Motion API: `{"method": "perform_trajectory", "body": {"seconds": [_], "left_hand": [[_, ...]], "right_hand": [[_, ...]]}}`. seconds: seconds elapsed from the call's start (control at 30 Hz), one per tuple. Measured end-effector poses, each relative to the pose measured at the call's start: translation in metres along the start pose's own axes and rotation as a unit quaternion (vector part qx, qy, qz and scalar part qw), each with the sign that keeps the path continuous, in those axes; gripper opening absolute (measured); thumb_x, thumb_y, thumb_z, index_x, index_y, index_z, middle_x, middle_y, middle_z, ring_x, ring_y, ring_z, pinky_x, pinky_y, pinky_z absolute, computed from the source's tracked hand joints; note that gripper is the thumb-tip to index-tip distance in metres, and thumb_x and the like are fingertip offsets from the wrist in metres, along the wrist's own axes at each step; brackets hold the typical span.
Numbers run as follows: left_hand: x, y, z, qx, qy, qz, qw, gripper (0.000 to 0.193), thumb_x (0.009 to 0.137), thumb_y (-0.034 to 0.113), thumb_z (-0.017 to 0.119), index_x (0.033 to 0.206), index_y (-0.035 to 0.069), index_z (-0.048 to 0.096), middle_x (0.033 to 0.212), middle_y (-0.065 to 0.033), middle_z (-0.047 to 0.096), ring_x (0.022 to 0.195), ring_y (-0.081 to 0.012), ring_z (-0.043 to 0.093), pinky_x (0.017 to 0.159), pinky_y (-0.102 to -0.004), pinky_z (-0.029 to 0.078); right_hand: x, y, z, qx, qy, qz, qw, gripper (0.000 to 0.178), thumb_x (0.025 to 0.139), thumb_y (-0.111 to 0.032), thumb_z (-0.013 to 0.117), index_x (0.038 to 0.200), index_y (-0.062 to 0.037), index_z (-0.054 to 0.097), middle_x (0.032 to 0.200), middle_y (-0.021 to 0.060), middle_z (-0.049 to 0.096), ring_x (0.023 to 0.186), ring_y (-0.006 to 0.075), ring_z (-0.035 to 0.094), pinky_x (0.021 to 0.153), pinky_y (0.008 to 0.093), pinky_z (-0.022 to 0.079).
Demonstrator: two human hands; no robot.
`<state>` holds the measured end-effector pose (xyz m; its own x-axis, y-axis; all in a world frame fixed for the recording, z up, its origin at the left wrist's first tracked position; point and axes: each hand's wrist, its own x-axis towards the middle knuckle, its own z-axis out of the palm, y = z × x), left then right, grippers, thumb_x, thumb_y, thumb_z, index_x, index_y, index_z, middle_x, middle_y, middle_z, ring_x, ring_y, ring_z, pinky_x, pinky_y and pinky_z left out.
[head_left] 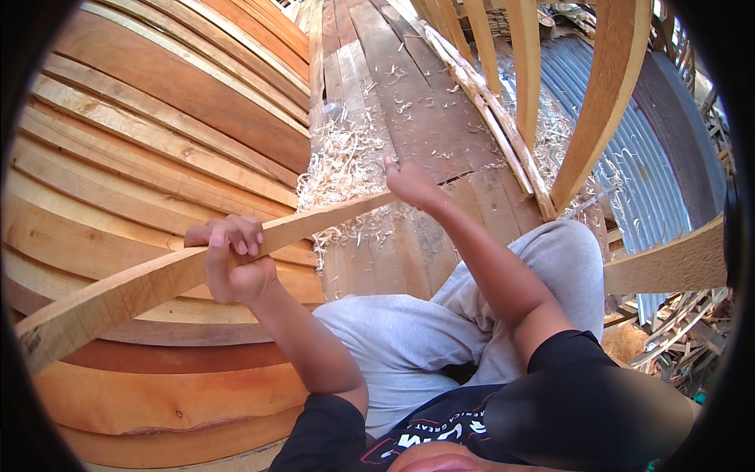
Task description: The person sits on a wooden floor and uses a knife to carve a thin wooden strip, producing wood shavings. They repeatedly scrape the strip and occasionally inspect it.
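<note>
Both hands' grip around wooden strip (197,267)

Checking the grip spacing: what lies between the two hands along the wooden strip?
Only bare wooden strip runs between the left hand and the right hand, above wood shavings, in the head view.

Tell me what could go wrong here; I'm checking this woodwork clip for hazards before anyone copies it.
1. The left hand and right hand are bare on a rough-sawn wooden strip, so splinters are likely if either slides.
2. The strip is long and thin and held only at two places; it could flex or snap.
3. Loose wood shavings cover the plank floor, so footing may slip.
</note>
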<state>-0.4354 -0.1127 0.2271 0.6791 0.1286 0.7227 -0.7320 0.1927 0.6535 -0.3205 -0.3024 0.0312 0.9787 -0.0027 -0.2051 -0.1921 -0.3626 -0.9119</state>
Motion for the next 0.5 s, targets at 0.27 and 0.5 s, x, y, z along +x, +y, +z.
{"method": "perform_trajectory", "body": {"seconds": [0.27,0.5], "left_hand": [[0.000,-0.037,-0.017,-0.060,-0.167,0.047,0.983,0.019,0.086,0.016,0.052,0.073,0.011,0.038,0.056,-0.0021,0.037,0.048,-0.0129,0.039,0.053,-0.0294,0.037],[0.003,-0.068,-0.036,-0.094,-0.189,0.017,0.977,0.018,0.082,0.017,0.056,0.074,0.012,0.041,0.066,-0.0022,0.043,0.061,-0.0133,0.044,0.066,-0.0314,0.039]], "right_hand": [[0.004,0.001,-0.032,0.091,-0.083,0.023,0.992,0.041,0.098,-0.038,0.052,0.076,-0.0034,0.058,0.057,0.0008,0.050,0.041,0.0090,0.041,0.037,0.0287,0.032],[0.022,0.030,-0.012,0.100,-0.085,0.113,0.985,0.045,0.098,-0.045,0.046,0.086,-0.0038,0.059,0.061,0.0037,0.053,0.045,0.0124,0.044,0.040,0.0306,0.034]]}}
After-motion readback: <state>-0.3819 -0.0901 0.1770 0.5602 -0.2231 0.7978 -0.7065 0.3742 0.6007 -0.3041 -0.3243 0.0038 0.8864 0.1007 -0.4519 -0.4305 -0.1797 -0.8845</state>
